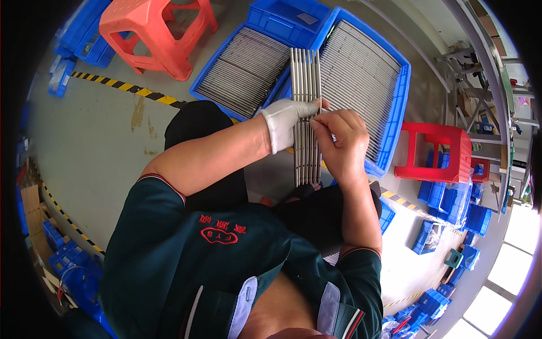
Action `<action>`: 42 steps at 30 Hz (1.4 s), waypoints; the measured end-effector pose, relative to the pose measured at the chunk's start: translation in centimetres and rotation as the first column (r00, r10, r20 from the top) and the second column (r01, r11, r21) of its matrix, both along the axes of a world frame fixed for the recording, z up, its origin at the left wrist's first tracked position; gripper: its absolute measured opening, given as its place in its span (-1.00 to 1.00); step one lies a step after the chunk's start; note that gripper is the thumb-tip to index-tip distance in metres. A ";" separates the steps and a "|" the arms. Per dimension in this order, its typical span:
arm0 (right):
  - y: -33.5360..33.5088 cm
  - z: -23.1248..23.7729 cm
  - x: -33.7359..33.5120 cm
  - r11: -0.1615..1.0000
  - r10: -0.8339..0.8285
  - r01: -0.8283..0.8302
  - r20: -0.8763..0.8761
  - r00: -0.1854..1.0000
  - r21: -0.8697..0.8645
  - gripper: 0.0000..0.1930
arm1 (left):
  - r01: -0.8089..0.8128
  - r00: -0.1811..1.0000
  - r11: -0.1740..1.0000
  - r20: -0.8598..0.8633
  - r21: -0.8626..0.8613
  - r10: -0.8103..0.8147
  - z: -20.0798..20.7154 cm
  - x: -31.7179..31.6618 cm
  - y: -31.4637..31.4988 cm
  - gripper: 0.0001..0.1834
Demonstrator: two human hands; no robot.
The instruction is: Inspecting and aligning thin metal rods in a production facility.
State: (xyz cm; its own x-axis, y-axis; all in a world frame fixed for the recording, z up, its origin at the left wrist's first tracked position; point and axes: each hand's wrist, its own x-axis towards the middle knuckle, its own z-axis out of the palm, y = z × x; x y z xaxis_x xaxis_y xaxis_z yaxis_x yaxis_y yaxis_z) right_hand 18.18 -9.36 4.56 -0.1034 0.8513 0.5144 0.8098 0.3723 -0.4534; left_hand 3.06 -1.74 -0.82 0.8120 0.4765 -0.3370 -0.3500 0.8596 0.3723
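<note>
The person sat over the floor (101, 130), holding a bundle of metal rods (305, 113) upright in front of the knees. The left hand (285, 121), in a white glove, was wrapped round the bundle near its middle, fingers closed on the rods from the left side. The bare right hand (340, 141) sat just beside it on the right, fingertips (323, 121) pinched on one rod at the edge of the bundle, thumb pressed against it. The two hands were touching or nearly so.

The rods stood side by side in a flat row, upper ends above the hands, lower ends down by the lap. Behind them were two blue trays (395, 101) on the floor, each filled with more grey rods laid in neat rows. An orange stool (164, 34) stood upper left, a red stool (437, 152) at right, with small blue bins (451, 209) piled beyond.

Judgement: the rods looked stiff, smooth and fairly heavy as a bundle, light singly. They would likely slip and fan apart if gripped loosely, so a mid-length grip round the whole row suits best, with single rods picked by fingertip pinch at the edge. Not fragile, though long ones could swing.
</note>
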 end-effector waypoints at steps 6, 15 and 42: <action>-0.1 0.4 -0.1 0.999 0.013 -0.017 0.088 0.996 0.045 -0.89 | -0.016 0.999 1.000 -0.038 0.013 0.016 -0.1 0.1 0.0 -0.75; -0.1 0.4 -0.2 0.998 0.028 -0.033 0.084 0.996 0.059 -0.89 | -0.023 0.999 1.000 -0.033 0.020 0.024 0.3 0.1 -0.1 -0.76; 0.1 0.2 -1.2 0.998 0.028 -0.035 0.132 0.991 0.044 -0.89 | -0.015 0.999 1.000 -0.031 -0.014 0.014 0.7 0.2 -0.2 -0.77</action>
State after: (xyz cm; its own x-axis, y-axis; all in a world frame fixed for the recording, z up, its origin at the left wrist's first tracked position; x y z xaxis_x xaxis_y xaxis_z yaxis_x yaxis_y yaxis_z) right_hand 16.95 -9.22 4.79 -0.1988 0.8220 0.5337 0.8485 0.4168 -0.3259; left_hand 3.28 -1.96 -0.14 0.7940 0.4831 -0.3690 -0.3508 0.8599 0.3709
